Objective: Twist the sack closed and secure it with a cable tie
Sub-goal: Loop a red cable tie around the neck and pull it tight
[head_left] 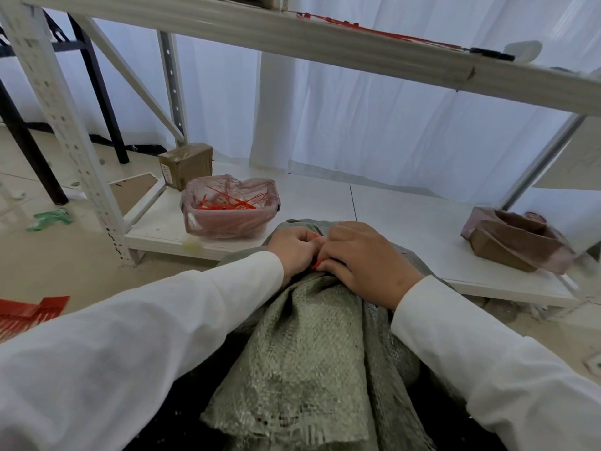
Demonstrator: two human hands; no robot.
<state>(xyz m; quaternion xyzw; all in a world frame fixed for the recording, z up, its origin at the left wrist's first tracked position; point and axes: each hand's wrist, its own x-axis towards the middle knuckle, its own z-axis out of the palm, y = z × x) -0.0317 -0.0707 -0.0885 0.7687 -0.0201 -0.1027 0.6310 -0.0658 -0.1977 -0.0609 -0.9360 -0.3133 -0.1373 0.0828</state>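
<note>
Lying with its long axis running from the camera toward the low white shelf (406, 222), the grey-green woven sack (309, 346) has its gathered neck at the far end, just at the shelf's front edge, and its frayed open hem toward the viewer. Bits of an orange cable tie (317, 264) show at that neck between the two hands. The left hand (294, 249) and the right hand (364, 258) meet knuckle to knuckle over the bunched cloth, fingers curled down, each clasping the neck and the tie; both wrists come in low from white sleeves. Past the hands the shelf board lies bare toward its back edge. Near the shelf's left end stands a pink-lined tub (229, 208) of orange ties, with a taped brown box (187, 164) behind it; a brown carton (514, 240) sits toward the right end.
</note>
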